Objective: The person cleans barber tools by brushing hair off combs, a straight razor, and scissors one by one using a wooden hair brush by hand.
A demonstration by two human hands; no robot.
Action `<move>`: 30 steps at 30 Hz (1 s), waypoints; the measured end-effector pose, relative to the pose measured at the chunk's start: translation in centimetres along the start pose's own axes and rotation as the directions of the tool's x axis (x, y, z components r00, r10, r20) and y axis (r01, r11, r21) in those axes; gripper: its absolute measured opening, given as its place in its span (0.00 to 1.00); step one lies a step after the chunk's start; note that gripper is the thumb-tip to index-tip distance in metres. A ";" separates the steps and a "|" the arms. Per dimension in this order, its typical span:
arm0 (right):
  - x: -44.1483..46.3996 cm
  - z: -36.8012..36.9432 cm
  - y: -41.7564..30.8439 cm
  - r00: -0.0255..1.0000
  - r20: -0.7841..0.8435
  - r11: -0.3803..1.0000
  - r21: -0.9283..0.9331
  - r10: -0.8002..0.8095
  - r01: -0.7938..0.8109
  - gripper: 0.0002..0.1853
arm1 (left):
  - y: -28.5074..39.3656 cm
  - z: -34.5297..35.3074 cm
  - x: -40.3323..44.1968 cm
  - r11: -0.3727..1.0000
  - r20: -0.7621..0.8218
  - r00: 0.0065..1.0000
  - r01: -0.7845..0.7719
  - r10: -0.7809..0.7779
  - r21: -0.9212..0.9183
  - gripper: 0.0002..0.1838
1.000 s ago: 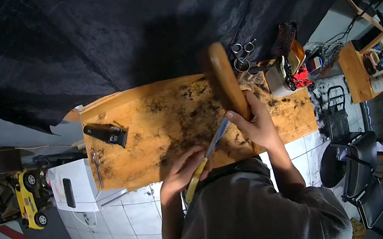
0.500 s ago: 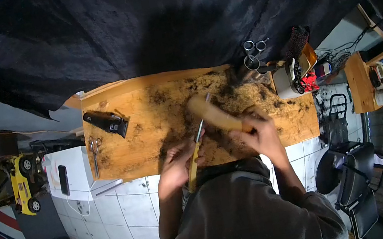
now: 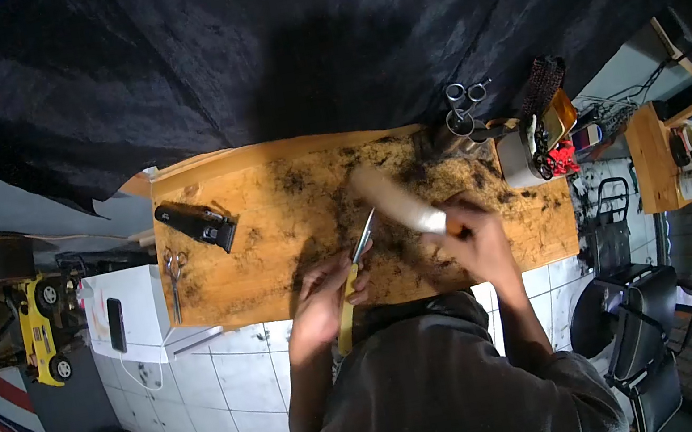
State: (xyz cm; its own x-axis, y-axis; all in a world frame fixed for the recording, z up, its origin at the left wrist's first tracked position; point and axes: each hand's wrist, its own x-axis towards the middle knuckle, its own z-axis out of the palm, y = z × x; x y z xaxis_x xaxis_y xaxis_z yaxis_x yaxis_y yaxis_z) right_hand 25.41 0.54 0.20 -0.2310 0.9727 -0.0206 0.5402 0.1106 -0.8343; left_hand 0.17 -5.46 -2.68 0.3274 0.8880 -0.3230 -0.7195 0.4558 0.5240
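My left hand [image 3: 321, 297] is closed around the yellow handle of a straight razor [image 3: 346, 320]. The razor's thin metal blade points up and away over the table. In my right hand [image 3: 485, 246] is a light brown brush [image 3: 393, 198], smeared by motion, with a pale band near the grip. The brush slants up and left, its far end above and close to the blade's tip; whether they touch I cannot tell. Below both hands, dark hair clippings [image 3: 295, 181] lie scattered over the wooden table [image 3: 241, 294].
At the table's left lie a black hair clipper [image 3: 198, 227] and scissors [image 3: 175, 275]. A metal cup [image 3: 460, 123] with scissors and a grey container [image 3: 515, 160] of tools stand at the right. Beyond the left edge, a phone [image 3: 116, 325] rests on a white box [image 3: 145, 293].
The brush has swung slightly and no longer crosses the blade; its pale band now shows. My left hand keeps the razor in nearly the same place.
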 end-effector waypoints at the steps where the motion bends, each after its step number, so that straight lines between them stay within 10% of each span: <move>1: 0.5 0.0 0.2 0.987 -0.157 0.997 -0.075 -0.038 0.026 0.18 | -0.1 -0.4 -0.1 0.999 0.023 1.000 0.015 -0.014 -0.033 0.16; 3: 1.0 -0.6 0.1 0.941 -0.328 0.994 -0.091 -0.084 0.057 0.18 | -0.2 -1.1 -0.1 0.995 0.067 0.997 0.042 -0.036 -0.094 0.16; 11: -1.2 -0.2 -1.2 0.924 0.212 0.948 0.056 -0.319 0.315 0.26 | -0.6 0.6 0.6 0.994 -0.217 0.970 -0.110 0.108 0.007 0.16; 21: 0.9 -1.5 -0.8 0.929 -0.356 0.995 -0.071 -0.097 0.077 0.18 | 0.8 2.3 -0.4 0.962 -0.168 0.977 -0.088 0.134 0.258 0.11; 26: -1.2 -0.6 -0.9 0.978 0.119 0.975 0.159 -0.174 0.154 0.18 | -0.4 1.1 0.2 0.908 -0.216 0.941 -0.163 0.261 0.387 0.13; 30: -0.7 0.1 -1.1 0.960 0.021 0.960 0.037 -0.279 0.278 0.19 | -0.4 1.3 0.1 0.792 -0.152 0.929 -0.192 0.337 0.580 0.15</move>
State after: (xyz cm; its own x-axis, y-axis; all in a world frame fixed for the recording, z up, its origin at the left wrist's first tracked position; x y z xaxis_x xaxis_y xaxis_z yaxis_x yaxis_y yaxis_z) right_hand 24.89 -0.27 1.03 -0.3898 0.8986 0.2012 0.4239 0.3690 -0.8271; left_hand 1.28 -5.44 -1.86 -0.0309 0.9695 -0.2431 -0.2773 0.2253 0.9340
